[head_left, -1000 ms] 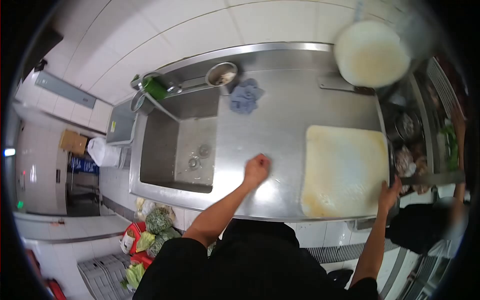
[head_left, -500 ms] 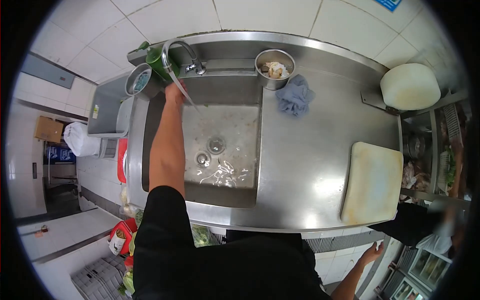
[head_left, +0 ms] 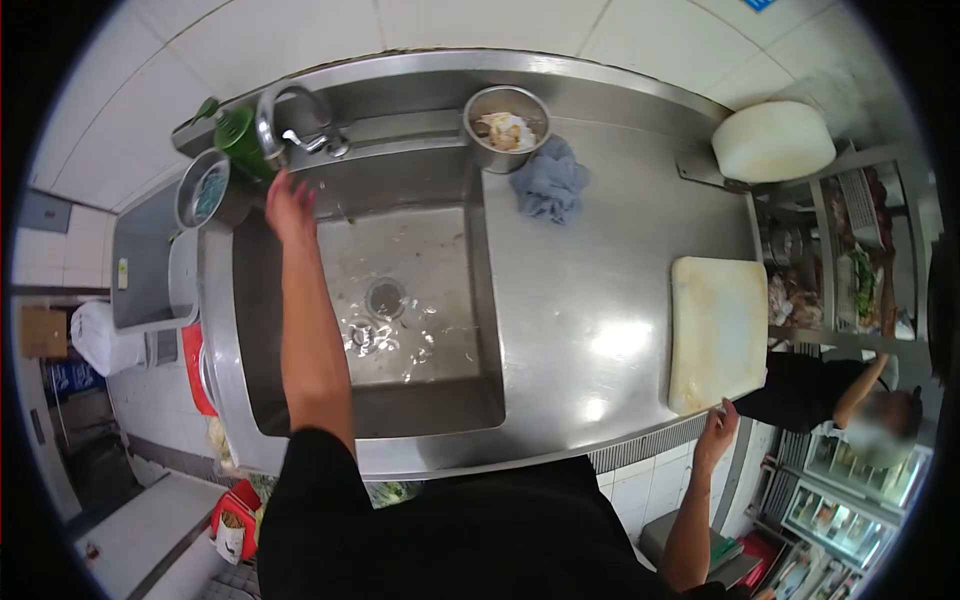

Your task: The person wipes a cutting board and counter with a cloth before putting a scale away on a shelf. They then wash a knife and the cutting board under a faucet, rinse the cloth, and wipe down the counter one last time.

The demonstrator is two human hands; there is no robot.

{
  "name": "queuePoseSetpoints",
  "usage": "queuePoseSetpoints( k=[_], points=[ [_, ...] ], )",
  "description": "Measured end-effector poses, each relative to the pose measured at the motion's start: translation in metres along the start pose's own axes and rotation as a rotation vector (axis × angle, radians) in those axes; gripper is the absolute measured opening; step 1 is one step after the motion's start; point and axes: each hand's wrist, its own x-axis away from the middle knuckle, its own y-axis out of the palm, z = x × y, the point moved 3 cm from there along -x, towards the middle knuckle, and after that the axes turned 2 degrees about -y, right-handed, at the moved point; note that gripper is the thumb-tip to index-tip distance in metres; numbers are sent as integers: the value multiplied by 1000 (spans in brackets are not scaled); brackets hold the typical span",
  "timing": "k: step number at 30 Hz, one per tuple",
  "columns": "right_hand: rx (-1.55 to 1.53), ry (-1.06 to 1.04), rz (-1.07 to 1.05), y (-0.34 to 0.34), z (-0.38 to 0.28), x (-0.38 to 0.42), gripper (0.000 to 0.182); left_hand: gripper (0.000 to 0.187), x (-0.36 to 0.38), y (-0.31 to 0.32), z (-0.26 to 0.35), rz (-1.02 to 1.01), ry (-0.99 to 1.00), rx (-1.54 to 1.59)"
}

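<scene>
My left hand [head_left: 291,208] is just under the spout of the curved faucet [head_left: 268,135], over the left side of the steel sink [head_left: 375,415]; its fingers are apart and hold nothing. No stream of water shows from the spout. Shallow water lies on the sink bottom around the drain [head_left: 386,298]. My right hand [head_left: 717,432] is at the counter's front edge, beside the lower corner of a pale cutting board [head_left: 718,335], with fingers extended and nothing in them. Whether it touches the board is unclear.
A steel pot [head_left: 507,128] with food scraps and a grey-blue cloth [head_left: 551,182] stand right of the sink. Left are a green bottle [head_left: 238,140], a steel container [head_left: 208,190] and a grey bin [head_left: 150,270]. Another person [head_left: 810,390] is at the right. A round pale block [head_left: 773,142] lies at back right.
The water stream from the faucet has stopped. My left hand has drawn back below the spout. My right hand has come up to the cutting board's corner. The view has shifted right.
</scene>
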Motion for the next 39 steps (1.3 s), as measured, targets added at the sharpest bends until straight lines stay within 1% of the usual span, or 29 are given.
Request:
queuePoseSetpoints(
  k=[1, 2, 3, 4, 5, 6, 7, 8, 9, 10, 12, 13, 15, 16, 18, 19, 20, 21, 23, 24, 26, 27, 29, 31, 32, 33, 35, 37, 39],
  points=[
    [-15, 21, -20, 8, -14, -1, 33, 19, 20, -20, -10, 83, 67, -32],
    [-10, -3, -41, 14, -31, -2, 32, 14, 51, -29, -17, 85, 175, -122],
    [-7, -27, -63, 20, -46, -2, 31, 14, 97, -25, -25, 41, 305, -317],
    [-32, -27, -70, 27, -56, -2, 30, 11, 140, -16, -41, -140, 345, -357],
    [-68, -20, -76, 34, -60, 0, 30, 8, 178, -4, -73, -355, 277, -243],
    [-68, -43, -113, 38, -77, 2, 29, 11, 220, 24, -89, -517, 241, -388],
    [-71, -69, -157, 41, -93, 5, 29, 15, 268, 74, -70, -711, 276, -574],
    [-70, -72, -160, 43, -97, 8, 29, 20, 282, 107, -89, -880, 418, -635],
    [-103, -99, -209, 47, -100, 11, 28, 26, 302, 145, -85, -938, 687, -706],
    [-137, -126, -255, 50, -104, 13, 28, 37, 305, 178, -106, -1020, 727, -803],
    [-144, -137, -277, 48, -112, 20, 27, 47, 313, 225, -134, -830, 1063, -1153],
    [-151, -141, -293, 47, -115, 24, 26, 47, 316, 226, -147, -829, 1076, -1146],
    [-157, -154, -281, 38, -109, 28, 25, 54, 319, 225, -184, -827, 933, -1464],
    [-152, -112, -301, 35, -97, 30, 25, 54, 324, 219, -186, -820, 941, -1465],
    [-171, -37, -313, 28, -80, 34, 22, 39, 323, 185, -186, -714, 980, -1684],
    [-181, -19, -303, 22, -68, 36, 22, 28, 300, 167, -185, -620, 996, -1752],
    [-145, 24, -308, 12, -53, 38, 22, 23, 270, 147, -187, -466, 1117, -1711],
    [-109, 64, -316, 2, -38, 41, 21, 23, 239, 129, -178, -446, 910, -1603],
    [-162, 144, -292, -14, -8, 50, 18, 31, 199, 99, -141, -188, 504, -1496],
    [-255, 185, -264, -19, 5, 54, 18, 35, 195, 97, -122, -109, 599, -1415],
    [-382, 233, -226, -27, 37, 64, 18, 38, 240, 123, -79, -250, 326, -1172],
    [-444, 320, -238, -30, 44, 66, 18, 38, 250, 129, -89, -254, 322, -1187],
    [-464, 374, -327, -30, 61, 64, 20, 42, 273, 164, -109, -701, 473, -1000],
    [-446, 369, -410, -30, 82, 58, 20, 50, 326, 198, -143, -936, 551, -1208],
    [-422, 361, -479, -31, 94, 54, 21, 53, 347, 205, -181, -954, 687, -1462],
    [-425, 378, -484, -35, 107, 52, 21, 57, 369, 204, -224, -966, 822, -1722],
    [-381, 395, -563, -39, 132, 41, 22, 60, 446, 209, -260, -821, 947, -1602],
    [-368, 412, -573, -47, 170, 42, 22, 59, 524, 205, -281, -957, 1029, -1629],
    [-492, 543, -562, -48, 207, 44, 22, 61, 588, 188, -288, -1011, 949, -1574]
  ],
)
